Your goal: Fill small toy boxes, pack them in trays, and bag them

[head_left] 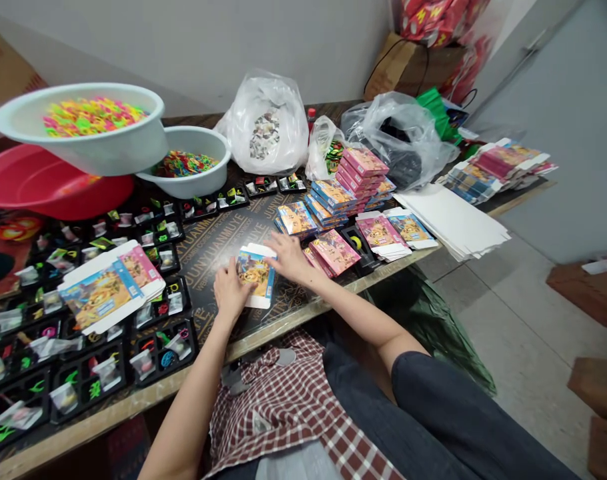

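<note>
Head view, sole entry.

Item: one blue box (255, 275), printed face up, white flaps showing at top and bottom, lying on the dark table (203, 243) between the hands, before the checked apron (283, 407).

Step, as judged: handling of this box with its flaps unfolded; the next move would seem to call for steadying it by the sides while a flap is worked.

Left hand (232, 291): half curled, thumb across the printed face, fingers by the left edge; firmness of hold cannot be told.

Right hand (289, 258): fingers extended, loosely spread, touching the upper right edge; no grasp evident.

Adjacent: pink boxes (336, 252), right; printed cards (101, 293), left, resting over black trays.
</note>
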`<control>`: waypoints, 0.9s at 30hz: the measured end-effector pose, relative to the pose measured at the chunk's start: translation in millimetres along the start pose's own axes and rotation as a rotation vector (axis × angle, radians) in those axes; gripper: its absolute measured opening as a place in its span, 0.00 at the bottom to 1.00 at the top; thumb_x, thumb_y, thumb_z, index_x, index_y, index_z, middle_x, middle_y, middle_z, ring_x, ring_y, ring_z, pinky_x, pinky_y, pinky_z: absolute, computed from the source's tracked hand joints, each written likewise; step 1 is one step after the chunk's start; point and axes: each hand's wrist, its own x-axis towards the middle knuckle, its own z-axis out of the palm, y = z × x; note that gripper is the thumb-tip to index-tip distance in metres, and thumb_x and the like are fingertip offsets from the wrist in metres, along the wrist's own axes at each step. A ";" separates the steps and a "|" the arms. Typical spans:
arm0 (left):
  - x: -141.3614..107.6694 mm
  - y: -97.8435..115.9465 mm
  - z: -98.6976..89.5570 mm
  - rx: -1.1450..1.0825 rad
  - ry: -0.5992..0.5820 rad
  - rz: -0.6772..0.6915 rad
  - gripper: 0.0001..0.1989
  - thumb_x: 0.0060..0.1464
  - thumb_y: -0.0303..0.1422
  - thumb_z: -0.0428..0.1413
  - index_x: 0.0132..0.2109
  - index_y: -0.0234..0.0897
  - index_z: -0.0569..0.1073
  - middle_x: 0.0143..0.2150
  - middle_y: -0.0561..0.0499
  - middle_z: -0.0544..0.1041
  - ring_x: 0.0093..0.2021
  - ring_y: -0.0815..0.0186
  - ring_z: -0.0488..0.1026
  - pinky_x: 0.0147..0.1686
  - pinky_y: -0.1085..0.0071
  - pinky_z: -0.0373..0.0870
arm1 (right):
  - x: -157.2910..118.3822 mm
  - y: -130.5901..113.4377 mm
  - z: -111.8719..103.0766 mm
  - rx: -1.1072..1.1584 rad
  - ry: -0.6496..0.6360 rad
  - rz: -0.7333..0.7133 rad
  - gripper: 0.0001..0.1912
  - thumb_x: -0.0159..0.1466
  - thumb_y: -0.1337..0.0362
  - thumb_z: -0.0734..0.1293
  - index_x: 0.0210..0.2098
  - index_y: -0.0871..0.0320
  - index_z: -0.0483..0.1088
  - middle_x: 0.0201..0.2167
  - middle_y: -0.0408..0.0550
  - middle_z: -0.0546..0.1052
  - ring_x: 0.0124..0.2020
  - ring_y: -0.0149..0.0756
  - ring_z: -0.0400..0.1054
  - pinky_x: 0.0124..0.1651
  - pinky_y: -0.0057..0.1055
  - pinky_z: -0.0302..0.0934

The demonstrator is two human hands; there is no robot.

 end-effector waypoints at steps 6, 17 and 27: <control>-26.8 3.9 -19.2 -0.893 -0.157 -0.031 0.22 0.34 0.37 0.65 0.41 0.35 0.78 0.33 0.50 0.78 0.32 0.63 0.72 0.36 0.67 0.70 | -32.3 -25.0 9.2 0.405 0.016 -0.037 0.15 0.62 0.57 0.73 0.44 0.60 0.75 0.43 0.52 0.74 0.48 0.41 0.68 0.53 0.38 0.63; -81.1 20.5 -40.8 -0.937 -0.095 0.114 0.16 0.39 0.36 0.66 0.39 0.38 0.80 0.31 0.52 0.79 0.30 0.66 0.73 0.32 0.72 0.72 | -61.8 -30.9 -19.8 0.658 0.103 0.012 0.18 0.58 0.54 0.75 0.39 0.58 0.70 0.39 0.46 0.72 0.31 0.31 0.61 0.36 0.30 0.61; -110.0 4.9 -24.6 -1.279 -0.625 -0.228 0.31 0.42 0.50 0.65 0.53 0.41 0.77 0.48 0.41 0.80 0.54 0.44 0.76 0.52 0.50 0.74 | -79.1 -37.5 -25.5 0.820 -0.043 0.004 0.25 0.54 0.47 0.75 0.23 0.56 0.59 0.21 0.35 0.63 0.23 0.26 0.54 0.28 0.26 0.49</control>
